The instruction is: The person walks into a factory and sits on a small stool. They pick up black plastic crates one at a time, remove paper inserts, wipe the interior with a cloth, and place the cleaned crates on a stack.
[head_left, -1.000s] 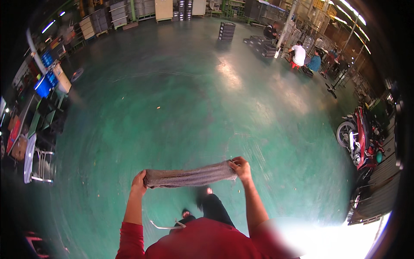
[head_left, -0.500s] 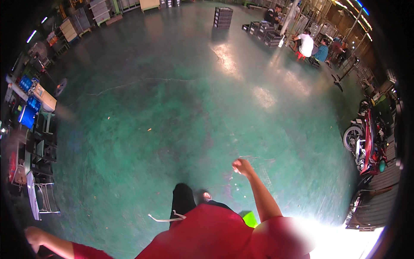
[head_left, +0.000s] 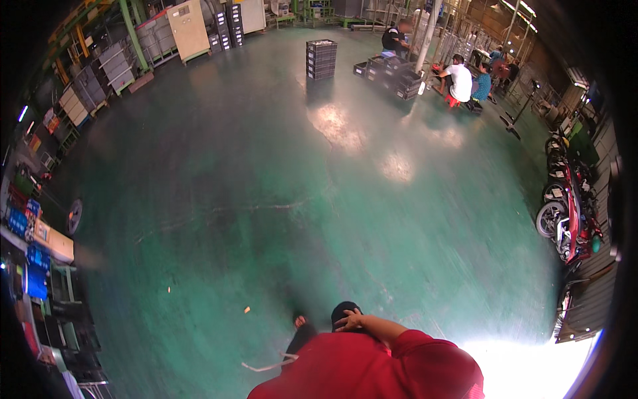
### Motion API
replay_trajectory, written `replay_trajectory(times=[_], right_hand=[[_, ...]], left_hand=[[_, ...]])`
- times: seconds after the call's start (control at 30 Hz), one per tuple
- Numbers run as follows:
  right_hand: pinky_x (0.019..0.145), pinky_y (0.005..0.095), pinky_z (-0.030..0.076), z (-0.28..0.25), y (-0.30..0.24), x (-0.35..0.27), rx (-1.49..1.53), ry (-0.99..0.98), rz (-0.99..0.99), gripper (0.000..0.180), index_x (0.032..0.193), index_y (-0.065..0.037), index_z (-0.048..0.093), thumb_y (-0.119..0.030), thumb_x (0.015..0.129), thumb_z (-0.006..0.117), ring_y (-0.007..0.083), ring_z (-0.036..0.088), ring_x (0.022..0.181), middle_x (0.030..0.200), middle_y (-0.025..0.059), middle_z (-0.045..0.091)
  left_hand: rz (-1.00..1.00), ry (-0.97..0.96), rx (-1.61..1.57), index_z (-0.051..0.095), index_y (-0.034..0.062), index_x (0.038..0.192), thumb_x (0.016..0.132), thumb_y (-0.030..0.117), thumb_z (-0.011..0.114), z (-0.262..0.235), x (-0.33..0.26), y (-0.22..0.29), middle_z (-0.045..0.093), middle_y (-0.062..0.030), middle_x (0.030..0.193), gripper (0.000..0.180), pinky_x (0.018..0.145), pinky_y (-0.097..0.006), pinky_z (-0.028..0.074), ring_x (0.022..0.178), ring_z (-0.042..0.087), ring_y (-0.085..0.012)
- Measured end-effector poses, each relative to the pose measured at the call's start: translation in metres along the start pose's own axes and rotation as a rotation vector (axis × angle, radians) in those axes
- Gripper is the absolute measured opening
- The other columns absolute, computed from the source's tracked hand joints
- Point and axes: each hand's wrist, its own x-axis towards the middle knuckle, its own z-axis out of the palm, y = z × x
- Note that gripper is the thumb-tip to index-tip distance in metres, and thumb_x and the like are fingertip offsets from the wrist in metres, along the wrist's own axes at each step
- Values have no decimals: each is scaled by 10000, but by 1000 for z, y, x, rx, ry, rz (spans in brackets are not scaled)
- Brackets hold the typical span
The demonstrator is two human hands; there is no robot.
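The right hand (head_left: 350,322) sits at six o'clock, fingers spread open and resting on a dark round thing (head_left: 343,310), just above the red sleeve (head_left: 405,346). No left hand shows. A stack of dark crates (head_left: 321,59) stands at twelve o'clock on the green floor (head_left: 266,186), well apart.

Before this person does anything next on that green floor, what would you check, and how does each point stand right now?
1. Right hand in view: ok, resting on a dark knee.
2. Right hand holding something: cannot tell; fingers look spread.
3. Left hand in view: not ok, it does not show.
4. Green floor just ahead: ok, only small specks.
5. Seated people far off: ok.
6. Parked motorcycles at the right: ok, well apart.
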Motion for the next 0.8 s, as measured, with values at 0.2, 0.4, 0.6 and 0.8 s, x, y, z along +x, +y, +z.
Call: replay_trajectory(times=[0.2,0.4,0.6,0.8], right_hand=[[1040,684,130,-177,6,129,-31,16,-269,454,1308,-262,497,-482,941,343,365,140,1392,1465,45,320],[1071,509,254,-448,15,221,-158,-62,-497,453,1282,-116,515,-383,935,399,306,377,1274,1349,116,473],[1002,440,374,-701,9,214,509,-341,-303,566,1389,-153,386,-465,921,447,235,407,1274,1391,89,432],[885,439,468,-956,20,379,217,195,297,474,1222,-151,581,-430,839,551,270,599,1050,1182,90,613]], left_hand=[[34,-80,-25,512,20,1214,882,300,520,203,99,98,536,-124,1241,434,938,-380,426,1136,514,-228],[-59,76,-27,500,16,1216,878,316,522,344,212,134,524,-130,1250,452,929,-392,433,1145,507,-236],[133,96,-260,487,13,1217,874,332,525,458,378,278,511,-137,1258,470,921,-403,441,1153,500,-244],[-22,-188,-498,476,104,1248,876,365,554,798,523,443,504,-90,1250,461,931,-449,406,1137,484,-277]])
